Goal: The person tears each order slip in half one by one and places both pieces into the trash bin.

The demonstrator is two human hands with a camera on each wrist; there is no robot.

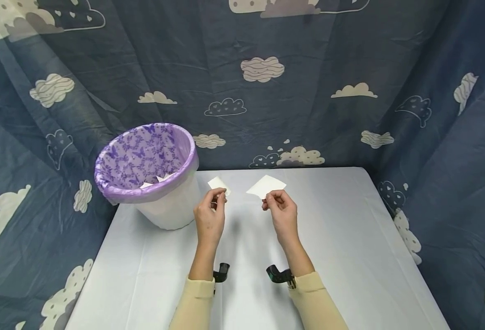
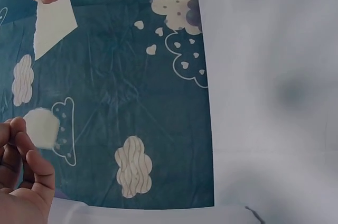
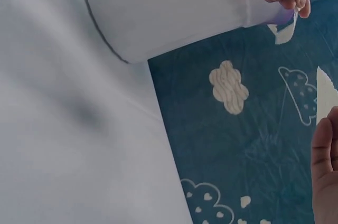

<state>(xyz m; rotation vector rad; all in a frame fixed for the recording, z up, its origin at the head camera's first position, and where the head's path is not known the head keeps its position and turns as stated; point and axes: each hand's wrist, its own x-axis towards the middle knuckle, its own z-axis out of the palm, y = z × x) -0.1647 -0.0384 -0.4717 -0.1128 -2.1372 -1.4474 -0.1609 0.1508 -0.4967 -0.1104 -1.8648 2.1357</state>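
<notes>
My left hand (image 1: 210, 218) pinches a small torn piece of white paper (image 1: 217, 184) between thumb and fingertips, just right of the bin. A larger, angular piece of white paper (image 1: 266, 185) is pinched in my right hand (image 1: 283, 215). Both hands are raised over the table, with a gap between the two pieces. In the left wrist view the larger piece (image 2: 54, 26) has a rough torn left edge. The right wrist view shows the smaller paper (image 3: 285, 33) hanging curled below the left hand's fingers.
A white bin (image 1: 170, 208) with a purple butterfly-patterned liner (image 1: 143, 156) stands at the table's back left. Some white paper scraps (image 1: 156, 180) lie inside it. Behind the white-covered table (image 1: 349, 238) hangs a dark blue curtain (image 1: 209, 59) with cloud prints.
</notes>
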